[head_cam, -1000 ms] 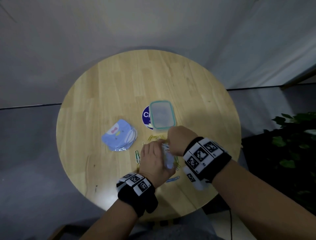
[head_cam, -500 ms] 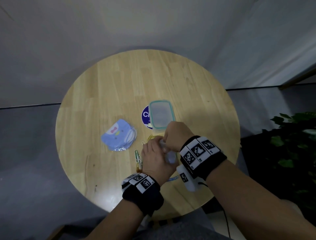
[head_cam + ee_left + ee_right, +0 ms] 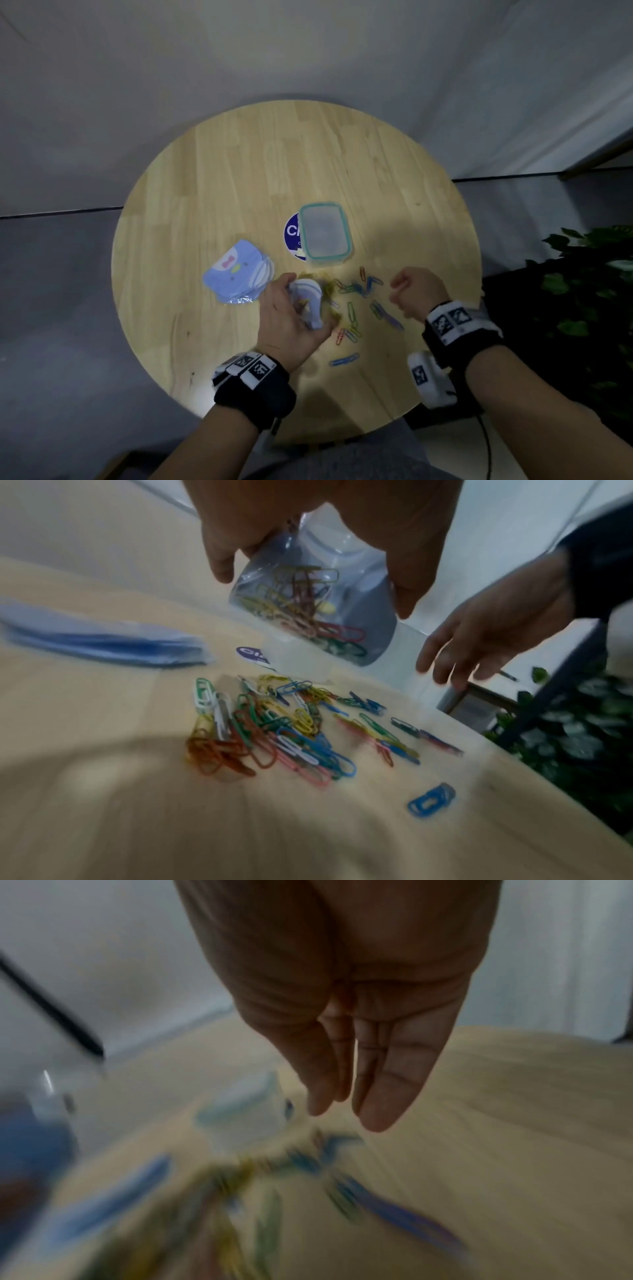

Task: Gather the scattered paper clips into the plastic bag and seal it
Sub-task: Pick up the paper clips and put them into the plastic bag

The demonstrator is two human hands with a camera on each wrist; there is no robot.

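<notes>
My left hand [image 3: 295, 313] grips a small clear plastic bag [image 3: 311, 301] just above the table; the left wrist view shows several coloured clips inside the bag [image 3: 310, 610]. Loose paper clips [image 3: 354, 308] lie scattered on the wood right of the bag, between my two hands, and they form a dense pile [image 3: 274, 731] in the left wrist view. One blue clip [image 3: 344, 359] lies apart, nearer me. My right hand [image 3: 409, 294] hovers at the right of the clips, holding nothing, its fingers [image 3: 387, 1096] straight and together.
A lidded clear container with a teal rim [image 3: 324, 233] stands behind the clips, partly on a blue round sticker [image 3: 291, 231]. A stack of blue cartoon bags [image 3: 236, 274] lies left of my left hand. The round wooden table [image 3: 239, 171] ends near a plant [image 3: 582, 291].
My right hand has left the bag and swung right. The left hand has carried the bag left, uncovering the clips on the table.
</notes>
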